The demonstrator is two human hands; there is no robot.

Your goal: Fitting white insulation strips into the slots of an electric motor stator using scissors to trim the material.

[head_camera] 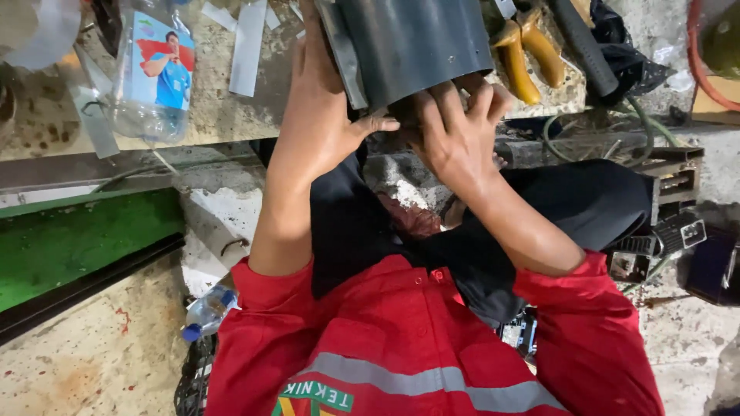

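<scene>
A dark grey sheet-metal duct piece, rolled into a tube, rests on the workbench edge at the top middle. My left hand presses against its left side, palm on the metal seam strip, thumb pointing right under the tube. My right hand grips the tube's lower right edge, fingers curled up onto the metal. Both forearms reach up from red sleeves with a grey reflective band.
A clear plastic bottle with a blue and red label lies on the stained workbench at the left. Yellow-handled snips lie at the top right. Another small bottle lies on the floor. A green panel is at the left.
</scene>
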